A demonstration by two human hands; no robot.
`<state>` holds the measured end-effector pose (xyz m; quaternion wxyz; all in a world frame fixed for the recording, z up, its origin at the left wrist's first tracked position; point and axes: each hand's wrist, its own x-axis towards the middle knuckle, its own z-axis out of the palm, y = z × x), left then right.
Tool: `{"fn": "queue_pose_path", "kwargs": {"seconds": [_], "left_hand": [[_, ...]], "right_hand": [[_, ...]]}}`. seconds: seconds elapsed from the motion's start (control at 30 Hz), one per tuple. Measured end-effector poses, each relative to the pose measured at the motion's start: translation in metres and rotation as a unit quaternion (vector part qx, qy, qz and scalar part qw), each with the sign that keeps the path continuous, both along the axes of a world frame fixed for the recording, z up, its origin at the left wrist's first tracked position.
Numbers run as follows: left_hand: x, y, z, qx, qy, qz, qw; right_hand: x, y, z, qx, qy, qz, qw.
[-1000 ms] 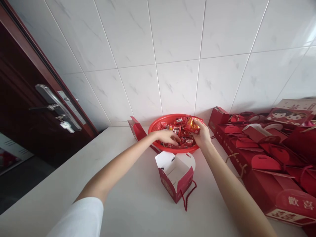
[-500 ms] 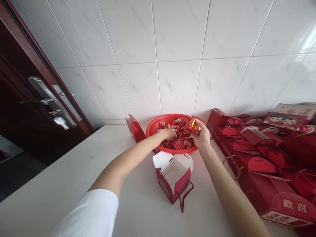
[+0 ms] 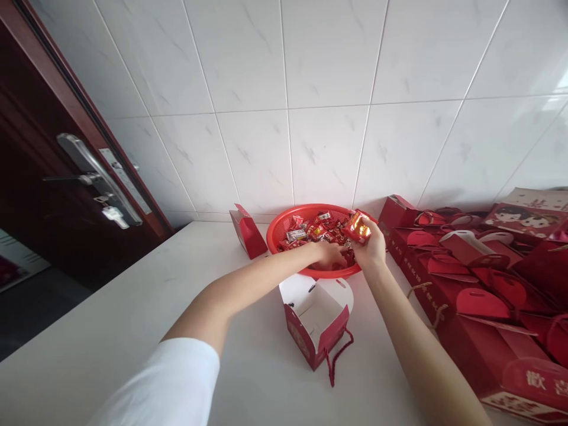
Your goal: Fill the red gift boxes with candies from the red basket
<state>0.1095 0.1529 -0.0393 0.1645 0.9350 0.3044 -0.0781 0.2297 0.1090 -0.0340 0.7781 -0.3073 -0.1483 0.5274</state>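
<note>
A red plastic basket (image 3: 284,222) full of wrapped candies (image 3: 326,231) stands by the wall. Over its right side, my right hand (image 3: 373,245) is closed around shiny red-and-gold wrapped candies (image 3: 357,227). My left hand (image 3: 331,254) reaches down into the front of the basket, its fingers curled among the candies. The fingertips are hidden, so what they grip cannot be made out. In front of the basket an open red gift box (image 3: 302,340) with a white inside shows no candies in it. A dark red cord handle (image 3: 339,358) hangs from its side.
Several closed red gift boxes (image 3: 483,343) crowd the right side of the white table (image 3: 177,296). Another red box (image 3: 249,234) stands left of the basket. Behind is a tiled wall (image 3: 328,136); a dark door (image 3: 39,160) with keys in its lock is at left.
My left hand has moved to the right among the candies. My right hand still holds its candies over the basket's right side. The view has shifted slightly.
</note>
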Motion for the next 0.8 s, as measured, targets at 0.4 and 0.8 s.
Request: {"fn": "queue_pose_path", "kwargs": {"seconds": [0.4, 0.8], "left_hand": [[-0.074, 0.049, 0.011, 0.059, -0.059, 0.257, 0.963], [-0.092, 0.063, -0.001, 0.054, -0.21, 0.294, 0.931]], "right_hand": [[-0.001, -0.003, 0.003, 0.002, 0.0, -0.002, 1.0], [0.0, 0.0, -0.003, 0.02, -0.019, 0.017, 0.999]]}}
